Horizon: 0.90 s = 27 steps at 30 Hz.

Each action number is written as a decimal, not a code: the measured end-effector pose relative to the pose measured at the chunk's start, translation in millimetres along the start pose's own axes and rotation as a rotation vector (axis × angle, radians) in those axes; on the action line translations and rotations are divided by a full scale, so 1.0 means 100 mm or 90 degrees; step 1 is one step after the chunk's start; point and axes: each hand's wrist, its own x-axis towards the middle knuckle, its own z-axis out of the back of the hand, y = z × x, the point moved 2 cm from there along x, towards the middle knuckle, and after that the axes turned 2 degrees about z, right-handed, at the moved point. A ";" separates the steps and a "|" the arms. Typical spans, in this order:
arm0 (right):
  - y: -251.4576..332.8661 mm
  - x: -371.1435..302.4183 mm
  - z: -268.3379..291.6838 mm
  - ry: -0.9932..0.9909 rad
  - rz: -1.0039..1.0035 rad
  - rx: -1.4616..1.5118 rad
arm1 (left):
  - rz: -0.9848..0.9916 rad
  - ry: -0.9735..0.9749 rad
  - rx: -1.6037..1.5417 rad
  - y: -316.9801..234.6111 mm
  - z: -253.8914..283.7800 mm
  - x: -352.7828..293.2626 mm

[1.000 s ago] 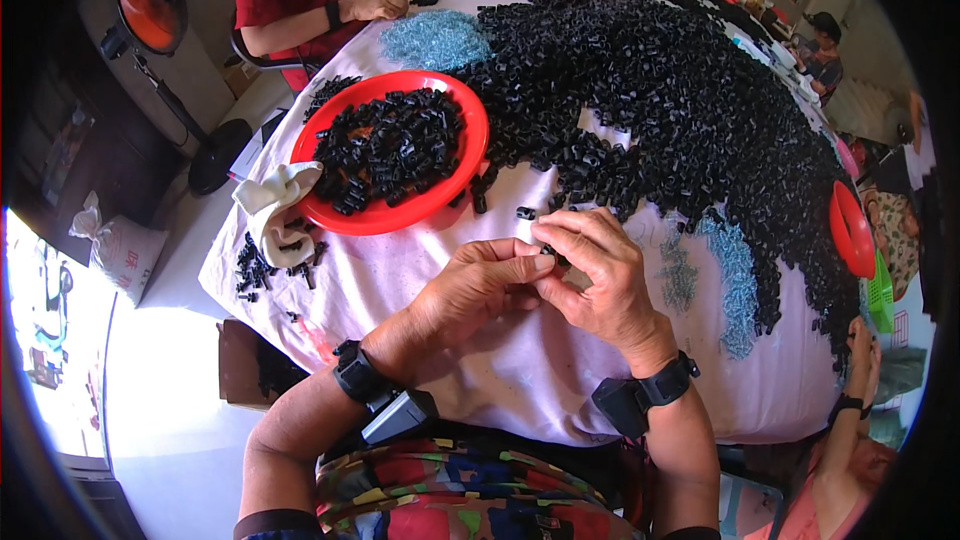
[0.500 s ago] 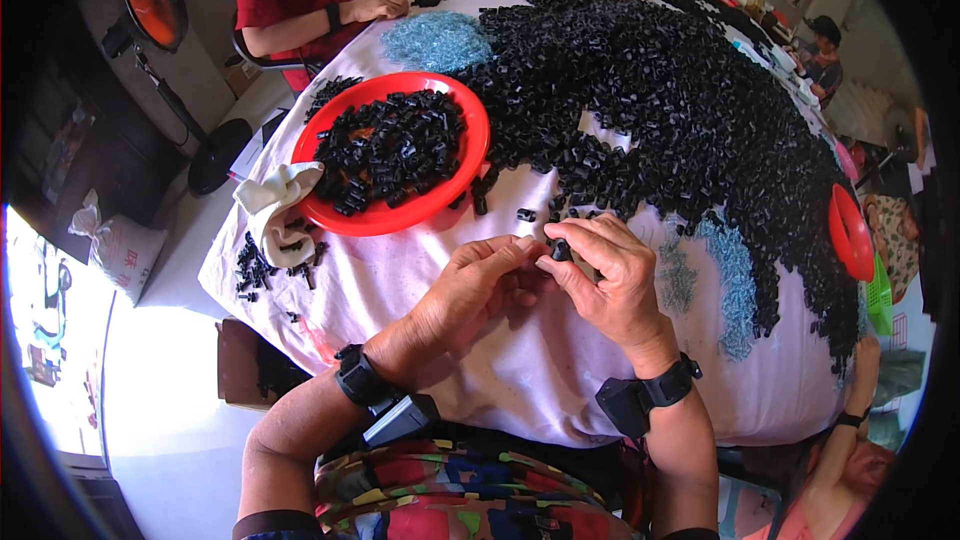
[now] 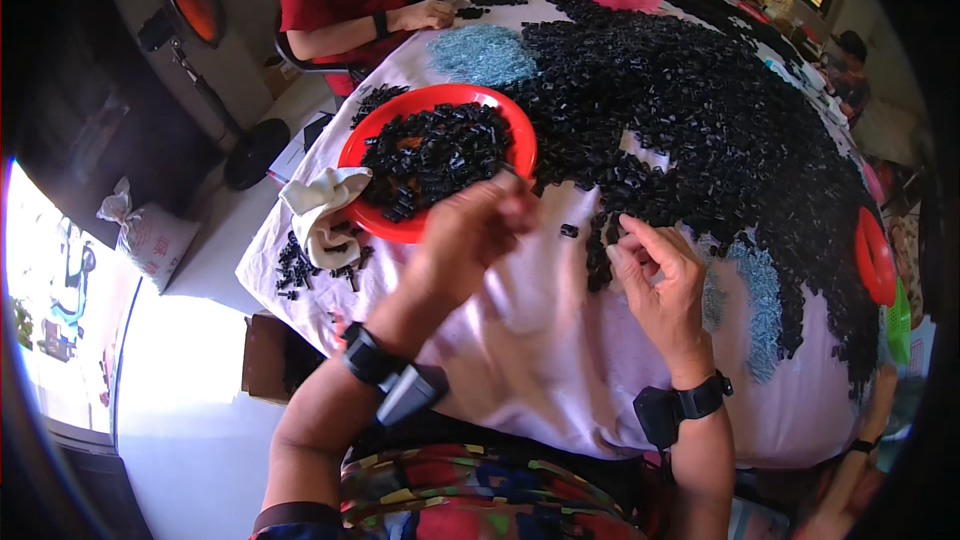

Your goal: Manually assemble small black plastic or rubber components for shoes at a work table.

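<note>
My left hand [image 3: 475,235] is smeared by motion over the near right rim of a red plate [image 3: 520,130]. A dark bit shows by its fingertips, but its grip is unclear. Small black plastic pieces [image 3: 440,155] are piled on the plate. My right hand [image 3: 662,275] is curled at the near edge of a large heap of similar black pieces [image 3: 690,90]. Its thumb and index finger are bent toward each other beside a few pieces; what lies between them, if anything, is too small to tell. One loose black piece [image 3: 569,231] rests on the pink cloth [image 3: 540,340] between my hands.
A white cloth glove [image 3: 325,205] lies against the plate. Blue-clear small parts form piles [image 3: 485,55] beyond the plate and at right [image 3: 757,310]. A person in red [image 3: 345,0] works at the far left; a red basin [image 3: 875,255] sits at the right edge. A fan [image 3: 195,0] stands left.
My hands have separated. The left has swung up to the plate; the right has shifted slightly away toward the heap's edge. The whole view has moved a little.
</note>
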 end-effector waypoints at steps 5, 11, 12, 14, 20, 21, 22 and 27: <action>-0.22 -0.03 0.03 0.031 -0.016 -0.168 | -0.066 -0.106 -0.147 -0.53 0.36 0.04; -0.17 0.02 0.07 0.016 0.051 -0.104 | -0.057 -0.036 0.104 -0.21 -0.09 -0.02; -0.18 0.03 0.12 -0.010 0.024 -0.126 | -0.054 -0.037 0.231 -0.15 -0.20 -0.03; -0.29 0.02 0.23 -0.029 -0.068 -0.200 | -0.093 0.000 0.458 -0.01 -0.30 0.01; -0.52 -0.06 0.32 0.056 -0.124 -0.232 | -0.275 -0.003 0.945 0.33 -0.35 0.16; -0.48 -0.05 0.28 0.087 -0.096 -0.164 | -0.293 -0.002 0.951 0.35 -0.36 0.17; -0.41 -0.02 0.27 0.083 -0.097 -0.167 | -0.311 -0.002 0.956 0.36 -0.37 0.18; -0.49 -0.03 0.45 -0.016 -0.133 -0.280 | -0.290 0.004 0.891 0.38 -0.38 0.22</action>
